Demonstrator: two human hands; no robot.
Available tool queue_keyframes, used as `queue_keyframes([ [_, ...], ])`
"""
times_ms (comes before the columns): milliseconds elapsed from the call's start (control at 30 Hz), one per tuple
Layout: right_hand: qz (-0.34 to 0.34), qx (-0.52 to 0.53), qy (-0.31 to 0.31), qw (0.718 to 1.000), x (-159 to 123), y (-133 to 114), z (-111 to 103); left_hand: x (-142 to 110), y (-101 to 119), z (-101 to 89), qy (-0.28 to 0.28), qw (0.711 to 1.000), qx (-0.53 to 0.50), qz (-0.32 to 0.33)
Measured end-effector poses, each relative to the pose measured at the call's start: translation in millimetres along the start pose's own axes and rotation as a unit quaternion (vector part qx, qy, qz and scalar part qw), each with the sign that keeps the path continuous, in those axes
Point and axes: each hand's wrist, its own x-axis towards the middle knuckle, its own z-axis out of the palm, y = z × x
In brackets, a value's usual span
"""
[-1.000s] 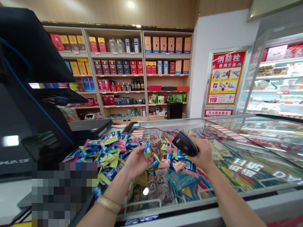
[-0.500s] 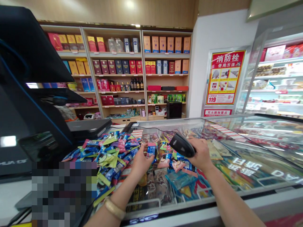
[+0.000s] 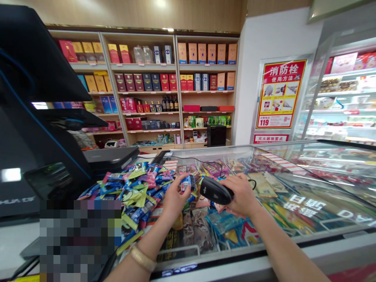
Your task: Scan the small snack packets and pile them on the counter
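My left hand [image 3: 174,197] pinches a small blue snack packet [image 3: 188,181] by its edges, holding it up over the glass top. My right hand [image 3: 239,194] is wrapped round the handle of a black barcode scanner [image 3: 216,191], whose head faces left toward that packet with a short gap between them. A loose heap of blue, green and pink packets [image 3: 138,192] lies left of my left hand. Under the scanner a few pink packets [image 3: 202,201] rest on the glass, partly hidden by it and my right hand.
The glass-topped freezer [image 3: 296,235] holds bagged goods beneath the glass. At left stand a black checkout terminal [image 3: 26,129] and a flat black device [image 3: 111,156]. Shelves of boxed goods [image 3: 147,82] line the back wall, beside a red fire-hydrant poster [image 3: 280,94]. A dark cable trails across the glass.
My right hand has brought the scanner left and slightly down, closer to the packet. The left hand has lifted its packet a little and tilted it.
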Motion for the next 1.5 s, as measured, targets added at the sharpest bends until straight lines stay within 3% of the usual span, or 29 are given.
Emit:
queue_keyframes([
  [200, 0.008, 0.023, -0.033, 0.999, 2, -3, -2, -1, 4, -4.4, -0.002, 0.983, 0.155, 0.095],
  [667, 0.012, 0.021, -0.093, 0.995, 6, -12, -1, -3, 3, -4.3, -0.023, 0.972, 0.218, 0.090],
  [767, 0.004, 0.019, -0.066, 0.998, 4, -8, 0, -4, 4, -3.5, -0.019, 0.974, 0.209, 0.085],
  [933, 0.038, -0.033, 0.055, 0.997, -2, 16, -4, -5, 11, 3.9, -0.022, 0.981, 0.177, 0.076],
  [1033, 0.085, -0.076, 0.132, 0.985, -8, 36, -7, -9, 14, 16.7, -0.047, 0.990, 0.101, 0.083],
  [1167, 0.126, -0.096, 0.184, 0.970, -13, 52, -8, -16, 11, 36.7, -0.074, 0.996, 0.008, 0.039],
  [1300, 0.132, -0.105, 0.190, 0.967, -14, 53, -7, -19, 11, 41.6, -0.136, 0.986, 0.064, 0.079],
  [1400, 0.126, -0.105, 0.183, 0.969, -13, 51, -7, -19, 15, 35.4, -0.179, 0.963, 0.146, 0.141],
  [1500, 0.130, -0.102, 0.167, 0.972, -13, 49, -7, -18, 20, 25.2, -0.188, 0.937, 0.258, 0.140],
])
